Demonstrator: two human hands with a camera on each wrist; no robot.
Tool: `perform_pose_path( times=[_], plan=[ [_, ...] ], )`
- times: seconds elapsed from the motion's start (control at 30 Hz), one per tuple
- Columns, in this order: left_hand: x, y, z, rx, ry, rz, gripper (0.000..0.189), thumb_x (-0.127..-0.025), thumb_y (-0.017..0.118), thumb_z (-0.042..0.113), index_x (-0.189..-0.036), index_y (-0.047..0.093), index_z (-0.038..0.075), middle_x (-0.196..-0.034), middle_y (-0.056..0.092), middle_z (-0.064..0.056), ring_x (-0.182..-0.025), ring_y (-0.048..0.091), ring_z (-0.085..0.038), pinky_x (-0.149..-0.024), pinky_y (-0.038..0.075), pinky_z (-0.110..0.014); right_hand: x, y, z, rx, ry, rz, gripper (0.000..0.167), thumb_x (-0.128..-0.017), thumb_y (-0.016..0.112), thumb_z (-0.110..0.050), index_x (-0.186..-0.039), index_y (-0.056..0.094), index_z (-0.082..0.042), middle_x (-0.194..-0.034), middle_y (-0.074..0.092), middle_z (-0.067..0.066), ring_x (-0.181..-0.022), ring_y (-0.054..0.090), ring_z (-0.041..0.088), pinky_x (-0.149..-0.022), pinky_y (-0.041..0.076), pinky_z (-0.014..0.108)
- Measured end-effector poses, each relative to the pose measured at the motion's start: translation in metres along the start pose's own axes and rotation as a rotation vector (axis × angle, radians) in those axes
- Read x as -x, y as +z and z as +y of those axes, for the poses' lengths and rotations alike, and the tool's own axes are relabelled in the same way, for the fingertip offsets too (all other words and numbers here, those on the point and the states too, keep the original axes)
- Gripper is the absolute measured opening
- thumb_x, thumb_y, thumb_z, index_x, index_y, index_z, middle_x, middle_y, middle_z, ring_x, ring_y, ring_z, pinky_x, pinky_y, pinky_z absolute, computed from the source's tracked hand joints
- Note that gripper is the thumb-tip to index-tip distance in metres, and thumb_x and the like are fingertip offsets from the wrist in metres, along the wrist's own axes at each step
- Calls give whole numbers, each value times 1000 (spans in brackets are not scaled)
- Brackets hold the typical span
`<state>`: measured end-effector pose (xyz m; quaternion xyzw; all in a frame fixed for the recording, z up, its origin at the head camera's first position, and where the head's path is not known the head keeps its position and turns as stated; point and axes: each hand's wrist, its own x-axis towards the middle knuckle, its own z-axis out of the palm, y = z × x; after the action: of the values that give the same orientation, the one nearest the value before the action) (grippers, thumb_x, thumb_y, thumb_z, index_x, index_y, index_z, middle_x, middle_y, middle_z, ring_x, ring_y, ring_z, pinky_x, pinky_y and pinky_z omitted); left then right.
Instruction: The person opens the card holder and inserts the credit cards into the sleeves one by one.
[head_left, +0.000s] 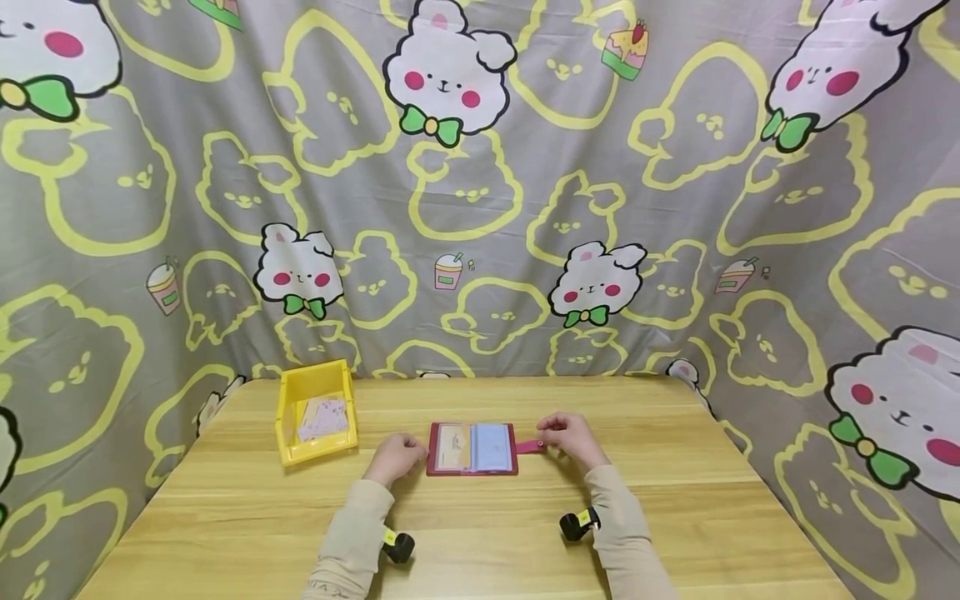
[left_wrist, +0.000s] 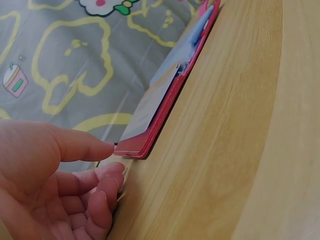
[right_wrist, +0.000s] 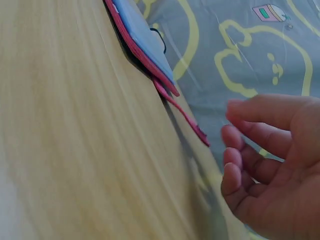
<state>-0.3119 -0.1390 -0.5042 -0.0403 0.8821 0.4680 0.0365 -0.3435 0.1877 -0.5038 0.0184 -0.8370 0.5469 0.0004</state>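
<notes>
Straight ahead of both hands, I see through the head camera a grey curtain (head_left: 465, 208) printed with cartoon rabbits and yellow outlines, filling the background. Below it is a wood-grain bench (head_left: 480, 542). Beyond the left hand and further to its left sits a yellow bin (head_left: 322, 451) with loose printed cards (head_left: 322, 417) inside.

The left hand (head_left: 396, 458) has its fingers loosely bent and grips nothing; one fingertip meets the card holder's near-left corner, though I cannot tell whether it presses. The right hand (head_left: 573, 437) is half curled and relaxed, also gripping nothing. Between the hands lies the red card holder (head_left: 472, 448), spread flat on the bench. Its half nearer the left hand shows a cream card (head_left: 453, 447), the other a pale blue sleeve (head_left: 493, 447). I judge that a push from the left fingertip, with nothing bracing the far side, could slide or turn the holder.

From its right edge a narrow pink strap (head_left: 529, 447) runs toward the right hand, ending in a small snap (head_left: 540, 444) just short of the fingers. My worry: closing on that thin end too early would probably pinch only air.
</notes>
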Motion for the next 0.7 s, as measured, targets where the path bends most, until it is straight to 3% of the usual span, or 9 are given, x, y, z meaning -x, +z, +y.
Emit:
perform_pose_path(
  times=[0.2,0.37,0.5,0.7],
  plan=[
    [-2,-1,-1,49,-10,-8,14,-84,64,13,-89,66,0,-69,59,-6,-60,53,-14,-52,43,-24,4,-5,9,24,6,-48,17,-81,72,-2,-96,68,6,-90,69,12,-68,49,13,-55,39,25],
    [-6,-8,1,177,-1,-44,17,-88,59,13,-97,64,-1,-72,60,-8,-62,54,-15,-54,45,-26,5,-4,12,64,3,-24,12,-79,71,2,-91,70,3,-89,69,12,-71,49,13,-62,39,25],
    [-4,-27,9,242,13,-71,22,-94,57,15,-105,62,-3,-83,62,-11,-68,57,-18,-60,49,-29,3,0,14,128,-12,3,10,-77,72,4,-87,70,2,-83,68,8,-75,53,13,-72,42,26],
    [7,-70,21,302,49,-72,33,-97,57,22,-118,57,-4,-92,62,-9,-79,61,-19,-72,54,-33,4,6,14,153,-2,1,8,-77,73,3,-84,70,1,-80,66,8,-73,53,15,-70,42,27]
  ],
)
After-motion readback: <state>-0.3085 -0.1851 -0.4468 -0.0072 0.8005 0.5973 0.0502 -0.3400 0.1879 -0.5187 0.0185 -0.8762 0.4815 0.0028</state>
